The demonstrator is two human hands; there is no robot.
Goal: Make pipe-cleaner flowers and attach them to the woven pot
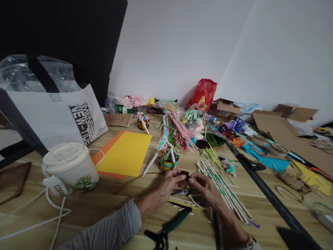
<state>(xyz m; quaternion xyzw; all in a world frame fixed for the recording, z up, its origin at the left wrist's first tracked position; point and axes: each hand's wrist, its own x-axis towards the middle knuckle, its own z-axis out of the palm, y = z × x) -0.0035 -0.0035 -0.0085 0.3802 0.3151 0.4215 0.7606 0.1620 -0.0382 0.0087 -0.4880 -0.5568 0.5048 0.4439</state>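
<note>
Near the middle of the table, my left hand and my right hand meet, both pinching a small dark brown fuzzy piece between the fingertips. Just behind my left hand stands a small decorated basket with green, brown and white fuzzy parts on it. Under the hands lie scissors, mostly covered, and some short pale sticks. A pair of dark green-handled pliers rests in front of them. To the right of my right hand lies a bundle of long pale sticks.
Yellow paper and a lidded coffee cup with a white cable are at left, near a large white bag. Behind are a second small basket, pipe cleaners and a red bag. Cardboard lies at right.
</note>
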